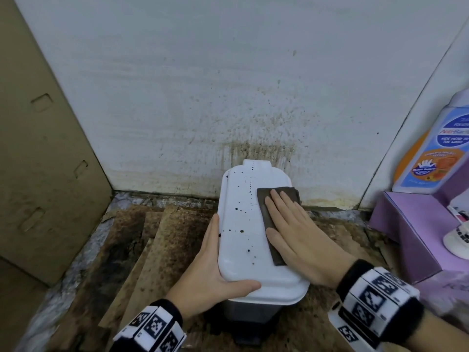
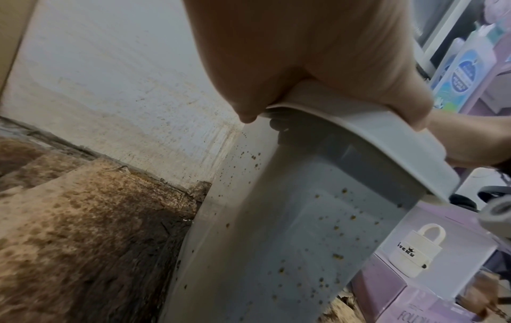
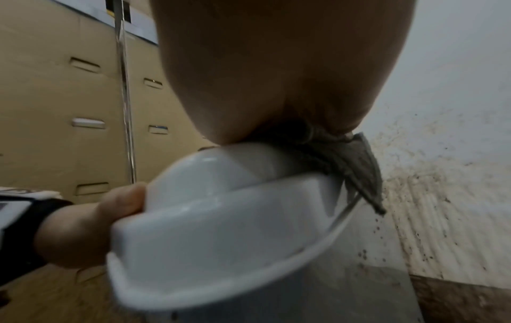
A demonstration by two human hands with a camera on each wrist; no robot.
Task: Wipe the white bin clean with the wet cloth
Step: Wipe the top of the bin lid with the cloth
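The white bin [image 1: 243,224] stands on the floor against the wall, its lid closed and dotted with dark spots. My left hand [image 1: 218,262] grips the lid's front left corner, fingers down the side and thumb on top. My right hand [image 1: 291,232] lies flat on a folded brown cloth [image 1: 266,199] and presses it onto the lid's right half. In the left wrist view the grey bin body [image 2: 290,229] is speckled with brown specks. The right wrist view shows the cloth [image 3: 356,166] hanging over the lid's [image 3: 221,229] right edge under my palm.
A tall cardboard box [image 1: 38,148] stands at the left. The wall [image 1: 253,110] behind the bin is spattered brown. Stained cardboard sheets [image 1: 152,237] cover the floor. A purple box [image 1: 411,232] and a wash bottle [image 1: 436,148] crowd the right.
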